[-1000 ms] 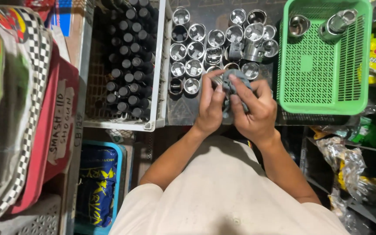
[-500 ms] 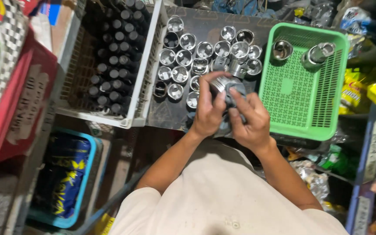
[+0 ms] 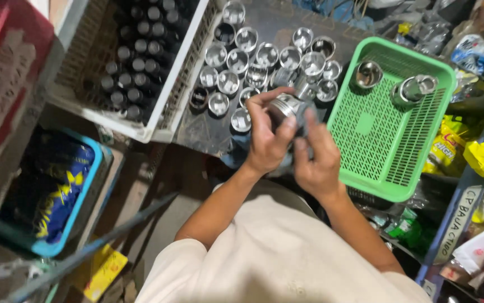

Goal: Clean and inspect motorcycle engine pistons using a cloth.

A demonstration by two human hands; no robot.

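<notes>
Gripping a shiny metal piston [image 3: 288,106] between them, the left hand [image 3: 268,140] curls its fingers over the top and near side while the right hand [image 3: 316,157] pinches it from the right, the piece held just above the dark worktop [image 3: 197,126]. Behind the hands stands a cluster of similar silver pistons [image 3: 264,56] in loose rows, with a white crate [image 3: 158,126] of dark cylinders to the left. To the right sits a green plastic basket [image 3: 390,146] holding two more metal pieces [image 3: 416,88] near its far end.
</notes>
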